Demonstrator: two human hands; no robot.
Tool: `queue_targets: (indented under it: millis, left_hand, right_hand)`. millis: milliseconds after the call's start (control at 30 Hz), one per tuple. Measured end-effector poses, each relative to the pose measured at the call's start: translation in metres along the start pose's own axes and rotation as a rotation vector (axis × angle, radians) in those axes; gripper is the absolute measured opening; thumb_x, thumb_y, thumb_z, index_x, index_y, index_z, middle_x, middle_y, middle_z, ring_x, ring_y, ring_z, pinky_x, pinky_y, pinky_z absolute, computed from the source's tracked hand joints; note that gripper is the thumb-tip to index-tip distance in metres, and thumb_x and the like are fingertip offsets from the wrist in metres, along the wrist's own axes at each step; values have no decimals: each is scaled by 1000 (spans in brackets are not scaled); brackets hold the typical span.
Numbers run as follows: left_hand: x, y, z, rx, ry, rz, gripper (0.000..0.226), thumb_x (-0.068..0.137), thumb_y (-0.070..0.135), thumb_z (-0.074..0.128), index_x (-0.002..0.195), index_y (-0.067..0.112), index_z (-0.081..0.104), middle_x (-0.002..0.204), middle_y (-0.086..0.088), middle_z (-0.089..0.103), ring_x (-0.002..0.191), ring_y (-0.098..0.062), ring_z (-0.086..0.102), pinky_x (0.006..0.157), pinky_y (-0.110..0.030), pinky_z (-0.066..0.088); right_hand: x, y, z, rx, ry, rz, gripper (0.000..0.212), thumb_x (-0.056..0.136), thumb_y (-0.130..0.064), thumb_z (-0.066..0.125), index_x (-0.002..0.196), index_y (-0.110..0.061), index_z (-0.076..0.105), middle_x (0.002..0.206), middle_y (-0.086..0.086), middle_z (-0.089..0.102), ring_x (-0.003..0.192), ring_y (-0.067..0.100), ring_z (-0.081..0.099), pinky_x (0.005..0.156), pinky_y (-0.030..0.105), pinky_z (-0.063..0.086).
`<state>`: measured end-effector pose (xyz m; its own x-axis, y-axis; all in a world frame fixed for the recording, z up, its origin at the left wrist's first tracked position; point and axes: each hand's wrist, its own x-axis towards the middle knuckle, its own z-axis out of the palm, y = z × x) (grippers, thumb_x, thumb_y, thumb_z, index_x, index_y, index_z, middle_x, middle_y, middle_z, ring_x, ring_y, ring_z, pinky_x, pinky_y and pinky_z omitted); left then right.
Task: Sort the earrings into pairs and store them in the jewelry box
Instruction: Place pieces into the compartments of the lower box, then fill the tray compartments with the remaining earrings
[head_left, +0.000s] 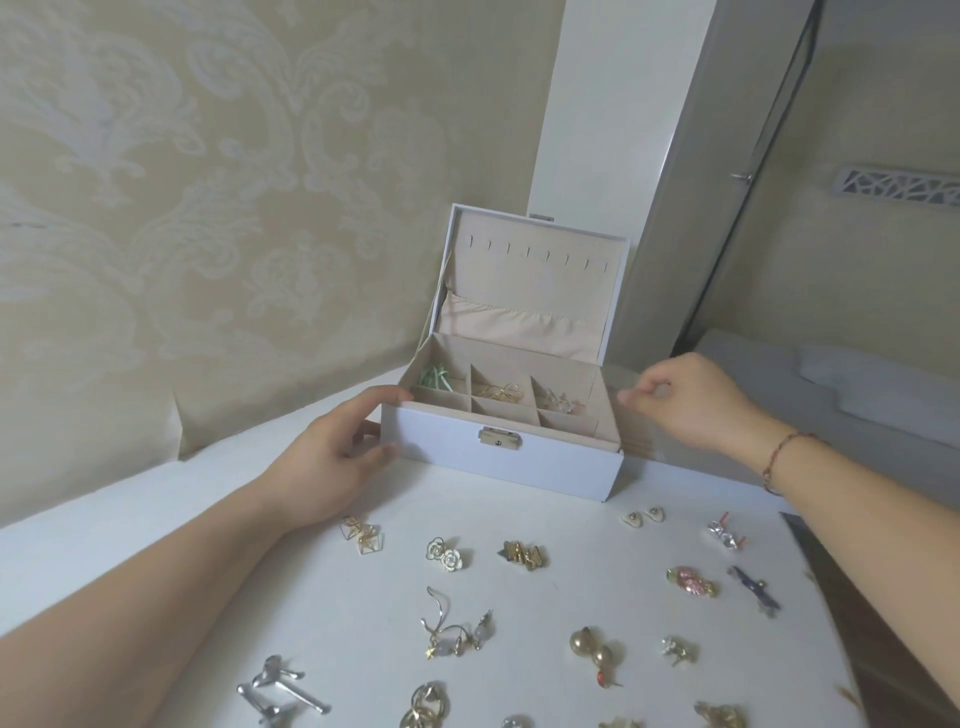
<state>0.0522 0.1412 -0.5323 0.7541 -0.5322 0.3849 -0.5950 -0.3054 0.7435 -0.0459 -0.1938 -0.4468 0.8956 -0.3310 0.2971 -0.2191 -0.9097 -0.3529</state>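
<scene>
Starting nearest, on the white bench (363, 613): lift the white-and-gold rose-shaped stud earrings (443, 553) together. Your left hand (337, 452) grips the left end of the white open-lidded jewelry box (519, 470); keep it braced. Right hand (691, 405): fingers (631, 397) pinched narrow beside its right wall; contents, cannot tell. Fill a front compartment (501, 409).

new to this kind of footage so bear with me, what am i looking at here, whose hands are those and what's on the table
There is no machine: a person wears one camera on the head, looking down at their own two hands. The left hand holds the left end of an open jewelry box. The right hand hovers by its right end, fingertips together; whether it pinches anything is too small to tell. Three back compartments hold stored earrings. On the white table lie loose earrings, mostly in pairs.
</scene>
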Motion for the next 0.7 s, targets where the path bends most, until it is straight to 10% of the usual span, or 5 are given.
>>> queue_targets:
  millis: [233, 400, 500, 700]
  left_hand:
    - [-2, 0, 1, -16, 3, -14, 48, 95, 11, 57, 112, 55, 50, 98, 25, 68, 91, 0, 65, 84, -26, 49]
    - [2, 4, 3, 13, 54, -92, 35, 94, 24, 61, 104, 57, 52, 82, 11, 73, 66, -14, 60, 64, -26, 48]
    - [11, 13, 7, 126, 84, -183, 17, 86, 44, 66, 95, 49, 53, 76, 15, 72, 67, -7, 61, 60, -19, 45]
    - [30, 25, 10, 367, 285, -209, 32, 70, 61, 75, 76, 33, 60, 91, 1, 69, 83, -22, 61, 68, -31, 45]
  right_hand:
    - [-43, 89, -12, -57, 100, 222, 55, 89, -33, 62, 45, -12, 37, 46, 4, 36, 47, 24, 38, 50, 29, 28]
    - [-70, 161, -22, -68, 253, 571, 50, 94, -44, 53, 64, -6, 63, 61, 11, 56, 58, 26, 51, 53, 29, 36]
    - [-79, 179, -11, 303, 178, 719, 50, 91, -58, 50, 101, -11, 67, 68, 14, 64, 56, 24, 54, 52, 24, 34]
    - [-72, 176, -1, 795, -15, 745, 47, 90, -62, 46, 71, -19, 44, 40, -7, 23, 32, 9, 16, 39, 12, 17]
